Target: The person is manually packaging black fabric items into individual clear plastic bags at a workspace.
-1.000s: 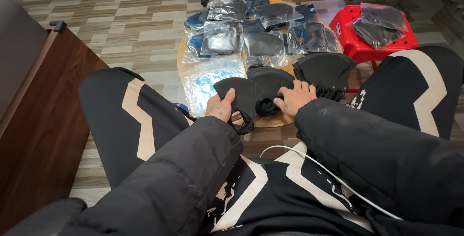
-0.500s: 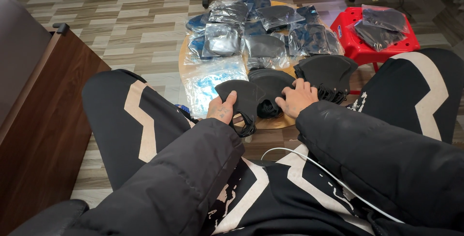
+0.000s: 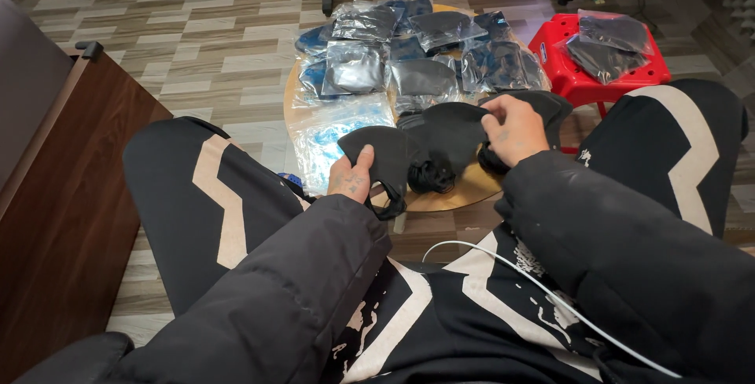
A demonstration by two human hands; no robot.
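Two hands share one black fabric mask (image 3: 429,144) over the round table (image 3: 472,187), at six o'clock from the bagged masks (image 3: 417,46). Left hand (image 3: 351,180) and right hand (image 3: 513,128) have fingers pinched shut on opposite edges. It looks light, limp; edges suit gripping.

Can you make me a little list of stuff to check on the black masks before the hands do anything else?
1. Left hand grips a black mask: ok.
2. Right hand pinches a second mask: ok.
3. The two masks pulled apart: cannot tell, they overlap.
4. Ear loop hanging free below the left hand: ok.
5. Bare spot on the round wooden table: not ok, bagged masks crowd it.
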